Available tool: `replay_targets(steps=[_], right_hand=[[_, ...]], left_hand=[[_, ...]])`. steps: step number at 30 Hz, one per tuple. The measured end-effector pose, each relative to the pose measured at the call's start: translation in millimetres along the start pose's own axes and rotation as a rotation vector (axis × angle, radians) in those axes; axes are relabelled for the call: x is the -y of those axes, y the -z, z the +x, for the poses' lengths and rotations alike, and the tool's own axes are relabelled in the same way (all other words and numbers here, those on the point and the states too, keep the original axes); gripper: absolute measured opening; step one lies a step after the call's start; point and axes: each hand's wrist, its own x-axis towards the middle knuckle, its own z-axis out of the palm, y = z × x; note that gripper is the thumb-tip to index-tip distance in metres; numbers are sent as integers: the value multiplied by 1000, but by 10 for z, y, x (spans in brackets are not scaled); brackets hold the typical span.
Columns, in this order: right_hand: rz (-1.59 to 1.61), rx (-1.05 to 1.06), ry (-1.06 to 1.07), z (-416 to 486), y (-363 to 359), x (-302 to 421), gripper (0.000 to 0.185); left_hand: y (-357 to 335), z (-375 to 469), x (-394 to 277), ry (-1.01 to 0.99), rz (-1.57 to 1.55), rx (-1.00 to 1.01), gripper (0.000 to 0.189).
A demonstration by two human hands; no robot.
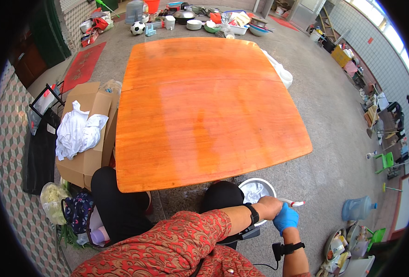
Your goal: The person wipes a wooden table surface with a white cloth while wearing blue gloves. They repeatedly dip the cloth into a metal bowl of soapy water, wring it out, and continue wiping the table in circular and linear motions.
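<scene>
My left hand (269,207) is bare and reaches across to the right, over the rim of a white bucket (273,189). My right hand (286,219) wears a blue glove and meets the left one at the bucket's right side. Their fingers overlap, so I cannot tell what either grips. Just beyond them a curved white piece with a red-and-white end (297,204) sticks out to the right. A wet-looking pale cloth (254,192) lies inside the bucket. Before me stands a glossy orange-brown wooden table (208,114), its near edge just past my knees.
To the left, white cloth (79,133) lies on a cardboard box (90,159), near a bag of vegetables (53,200). Dishes and pans (194,24) cover the floor behind the table. A blue water jug (356,208) lies at the right, near a green chair (385,162).
</scene>
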Motion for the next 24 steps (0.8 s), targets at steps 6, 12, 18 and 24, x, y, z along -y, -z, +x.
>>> replay_targets(steps=[6,12,18,24], right_hand=[[169,37,-19,84,-299,-151,45],[454,15,107,167,-725,-332,46],[750,126,110,88,-888,-419,27],[614,-25,245,113,-1068,-415,23]], left_hand=[[-36,29,13,-73,81,-22,15],[-129,62,38,-171,191,-42,17],[-233,84,49,-232,260,-30,16],[-352,134,73,-269,287,-97,12]])
